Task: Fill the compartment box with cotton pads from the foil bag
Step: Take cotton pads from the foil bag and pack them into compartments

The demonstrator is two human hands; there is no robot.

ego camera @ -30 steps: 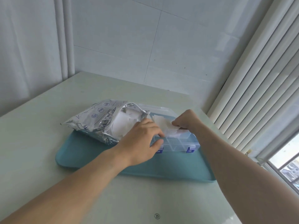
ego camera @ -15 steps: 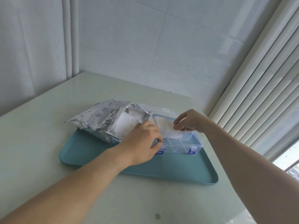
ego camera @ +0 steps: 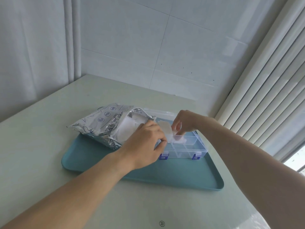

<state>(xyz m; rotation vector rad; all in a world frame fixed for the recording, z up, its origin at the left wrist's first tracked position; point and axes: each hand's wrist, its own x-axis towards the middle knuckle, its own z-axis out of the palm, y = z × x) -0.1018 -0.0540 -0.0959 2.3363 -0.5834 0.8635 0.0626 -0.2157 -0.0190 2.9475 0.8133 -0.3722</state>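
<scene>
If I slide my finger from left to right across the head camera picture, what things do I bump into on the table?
Foil bag → left hand → cotton pad → right hand → right end of the compartment box → right rim of the tray.

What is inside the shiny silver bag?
White cotton pads show through the open mouth of the foil bag. How far back they go is hidden by the foil and the left hand.

Foil bag (ego camera: 100, 124) left of compartment box (ego camera: 186, 147)
</scene>
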